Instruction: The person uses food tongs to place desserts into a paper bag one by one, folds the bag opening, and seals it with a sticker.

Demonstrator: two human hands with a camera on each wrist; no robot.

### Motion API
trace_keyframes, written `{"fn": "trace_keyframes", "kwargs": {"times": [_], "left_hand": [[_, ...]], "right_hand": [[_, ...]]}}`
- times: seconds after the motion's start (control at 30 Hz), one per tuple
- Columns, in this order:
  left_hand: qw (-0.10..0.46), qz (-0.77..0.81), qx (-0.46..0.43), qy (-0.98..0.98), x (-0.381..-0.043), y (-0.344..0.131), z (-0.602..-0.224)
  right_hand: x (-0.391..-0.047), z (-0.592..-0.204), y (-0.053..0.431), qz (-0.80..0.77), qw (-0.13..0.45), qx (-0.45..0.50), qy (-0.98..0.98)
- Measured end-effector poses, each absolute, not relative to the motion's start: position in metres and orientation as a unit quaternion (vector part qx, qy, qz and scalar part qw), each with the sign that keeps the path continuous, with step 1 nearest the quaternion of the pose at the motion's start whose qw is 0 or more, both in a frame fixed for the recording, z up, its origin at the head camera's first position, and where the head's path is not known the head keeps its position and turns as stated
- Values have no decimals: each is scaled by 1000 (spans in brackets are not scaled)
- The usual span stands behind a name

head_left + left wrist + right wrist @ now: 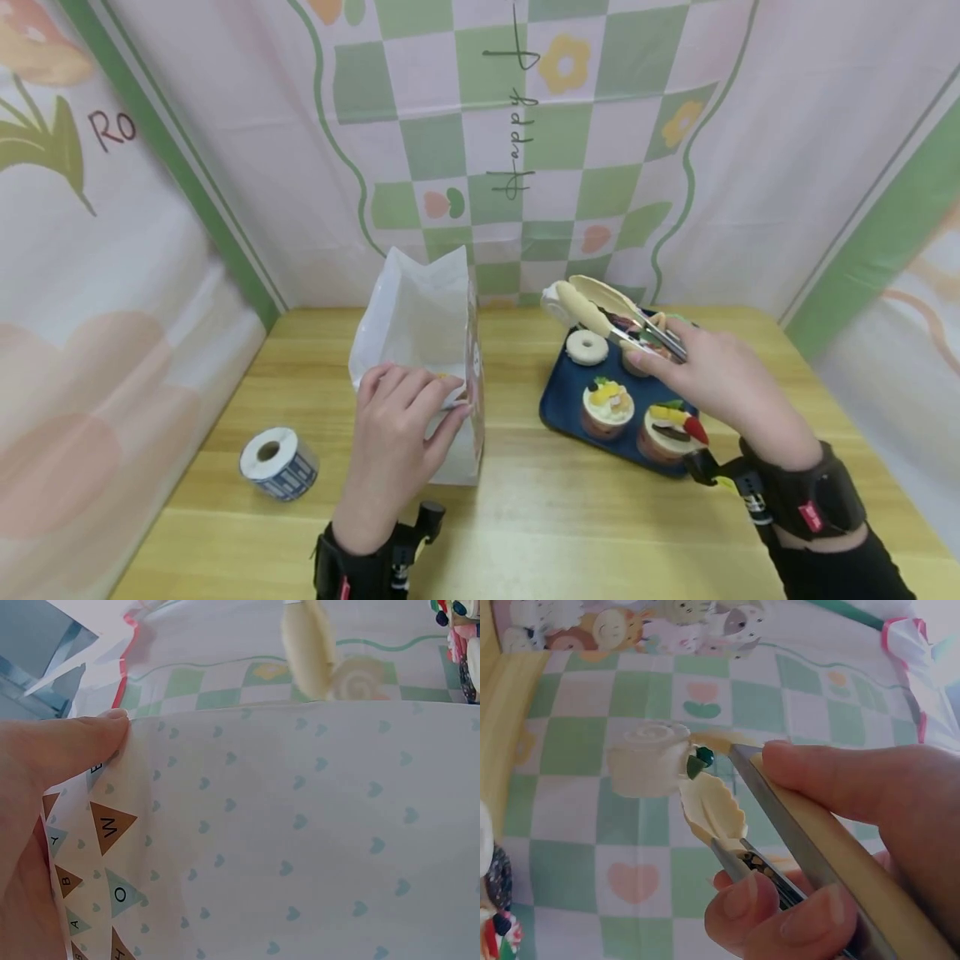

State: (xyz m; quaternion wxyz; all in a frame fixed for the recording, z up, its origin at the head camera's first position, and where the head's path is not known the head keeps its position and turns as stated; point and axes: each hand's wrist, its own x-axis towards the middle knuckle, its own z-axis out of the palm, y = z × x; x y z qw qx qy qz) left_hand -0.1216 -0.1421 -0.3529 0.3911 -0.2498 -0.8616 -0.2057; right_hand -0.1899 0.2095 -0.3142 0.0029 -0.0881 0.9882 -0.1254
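Right now, your hands are both busy. Your left hand (401, 417) pinches the near rim of the white paper bag (459, 454), which stands upright on the counter (517, 525) with its mouth open. From the left wrist you can see pale blue hearts on its wall, plus brown and blue pennants bearing letters.

Your right hand (720, 383) grips the tongs (583, 310), fingers and thumb curled round the arms. At their cream tips is a small white dessert (646, 761) — spiral on top, a bit of green at its side — raised near the far left corner of the navy tray (562, 400), to the right of the bag.

On that tray sit a white ring doughnut (577, 350) and, nearer you, two fruit-topped cups (606, 408); more food lies partly hidden behind the tongs. A label roll (288, 475) stands left of the bag — well apart from it.
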Motion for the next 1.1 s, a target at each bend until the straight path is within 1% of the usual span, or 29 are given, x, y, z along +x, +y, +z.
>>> {"fn": "trace_keyframes", "kwargs": {"times": [0.3,0.5,0.7,0.97,1.1], "left_hand": [[396,-203,-249,-860,-123,-141,-350],[394,-204,-250,-860,-124,-140,-349],[405,-201,-252,-856,-124,-141,-351],[395,-202,-247,-862,-123,-141,-352],[393,-201,-247,-863,-124,-141,-351]], "right_hand": [[-173,-296,197,-157,-46,-96,982],[-167,-289,189,-173,-63,-95,978],[-160,-288,175,-188,-81,-114,972],[-154,-289,156,-201,-163,-161,953],[-153,-286,148,-211,-172,-175,946]]}}
